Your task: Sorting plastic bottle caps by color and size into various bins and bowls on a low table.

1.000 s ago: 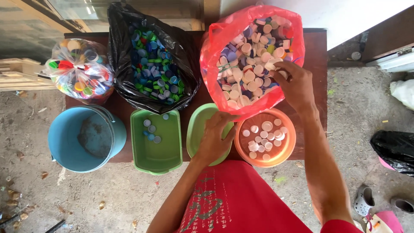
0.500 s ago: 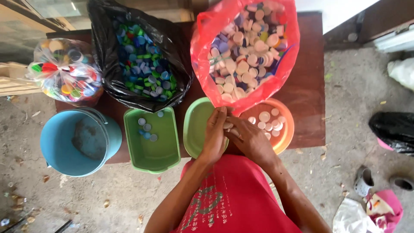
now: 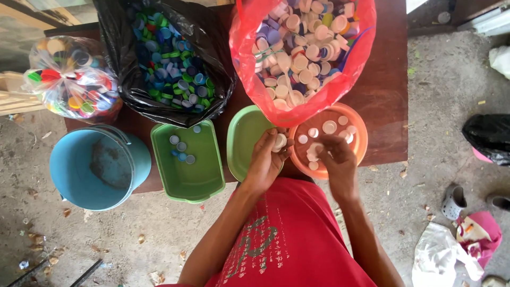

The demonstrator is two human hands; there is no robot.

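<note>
Nearest to us is our red shirt (image 3: 287, 239), and just beyond it our two hands have come together over the front edge of the desk (image 3: 385, 106). A second ago our right hand (image 3: 337, 162) was stretched up at the mouth of the red bag (image 3: 303, 53); now it is back down over the orange bowl (image 3: 357, 151), fingers curled, and we cannot tell whether it grips a cap or has just let one go. Our left hand (image 3: 264, 162) has lifted off the rim of the round green bowl (image 3: 244, 141) and is closed on a pale cap (image 3: 278, 141) at its fingertips, right where the green and orange bowls meet. The hands sit close, just short of touching.

We judge from this that a fetch from the bag has ended and the sorting of that handful is under way: pale caps (image 3: 329, 127) already lie in the orange bowl, while the round green bowl shows none.

To the left, the rectangular green tub (image 3: 194, 178) holds a few bluish caps (image 3: 180, 149), and the blue bucket (image 3: 95, 165) stands beside the desk, below its edge. Farther back, the red bag bulges with mostly pale and pink caps, the black bag (image 3: 164, 58) with blue and green ones, and a clear bag (image 3: 71, 77) of mixed colours sits at the far left.
</note>
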